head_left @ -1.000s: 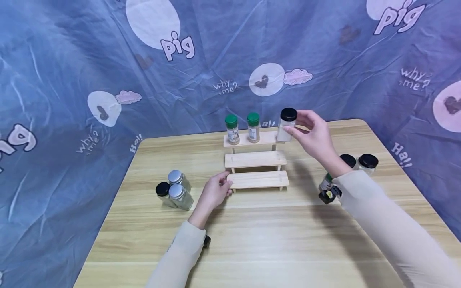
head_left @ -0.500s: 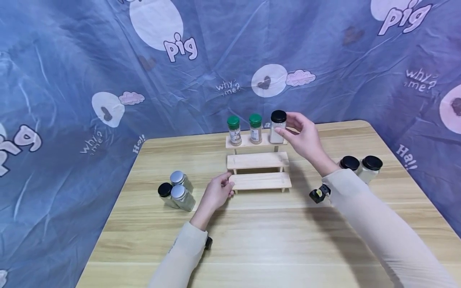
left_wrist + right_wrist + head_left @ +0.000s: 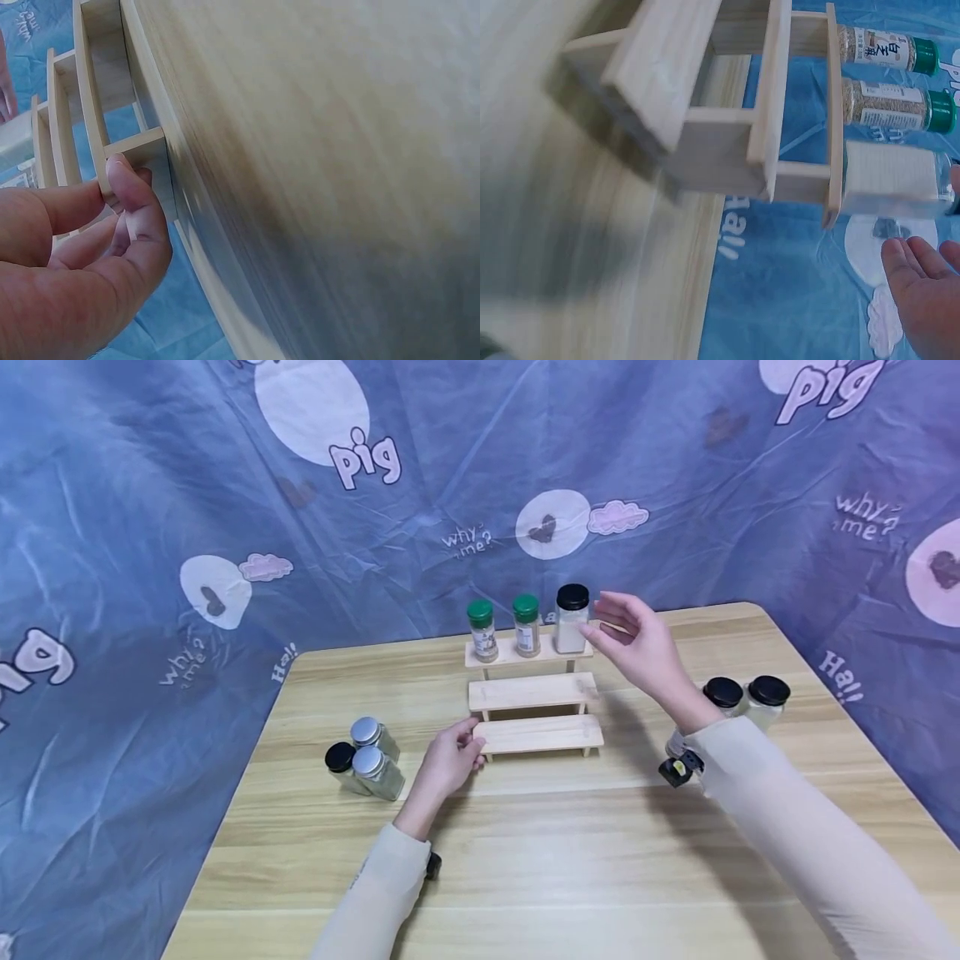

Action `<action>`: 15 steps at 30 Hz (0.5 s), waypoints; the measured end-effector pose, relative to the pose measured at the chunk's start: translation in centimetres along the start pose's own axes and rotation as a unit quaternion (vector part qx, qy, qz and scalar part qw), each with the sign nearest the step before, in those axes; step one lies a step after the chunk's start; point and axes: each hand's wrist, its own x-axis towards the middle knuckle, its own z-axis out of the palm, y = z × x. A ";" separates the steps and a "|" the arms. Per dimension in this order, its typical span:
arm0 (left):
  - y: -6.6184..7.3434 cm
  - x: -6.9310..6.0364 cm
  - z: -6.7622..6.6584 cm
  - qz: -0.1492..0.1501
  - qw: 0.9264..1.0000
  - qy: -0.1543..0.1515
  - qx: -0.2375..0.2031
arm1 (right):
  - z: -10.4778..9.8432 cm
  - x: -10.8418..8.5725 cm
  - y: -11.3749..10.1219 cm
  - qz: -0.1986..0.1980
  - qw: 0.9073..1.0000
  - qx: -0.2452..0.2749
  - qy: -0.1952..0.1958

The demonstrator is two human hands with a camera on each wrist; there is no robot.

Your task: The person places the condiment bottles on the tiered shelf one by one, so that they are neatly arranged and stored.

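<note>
A three-tier wooden rack (image 3: 536, 737) stands on the table. My left hand (image 3: 448, 758) pinches the left end of its lowest board; in the left wrist view, thumb and curled fingers (image 3: 139, 217) close on that board's corner. On the top tier, a black-lidded jar of white contents (image 3: 572, 620) stands upright at the right end. Two green-capped spice bottles (image 3: 483, 631) share that tier to its left. Just right of the jar is my right hand (image 3: 637, 639), its fingers spread. The right wrist view shows a gap between these fingers (image 3: 922, 262) and the jar (image 3: 892, 178).
At the left of the table (image 3: 525, 868) is a cluster of silver-lidded jars (image 3: 380, 768) and a black-lidded jar (image 3: 343, 764). More black-lidded jars (image 3: 767, 697) stand at the right, partly behind my right forearm. A printed blue cloth (image 3: 450, 468) hangs behind the table.
The black-lidded jar has moved left onto the right end of the top tier. My right hand has let go of it and drawn back slightly right. My left hand keeps its hold.
</note>
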 end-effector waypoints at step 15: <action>0.1 -0.1 0.1 0.001 1.000 0.003 -0.014 | -8.4 -7.4 1.9 -0.019 0.987 -0.128 0.090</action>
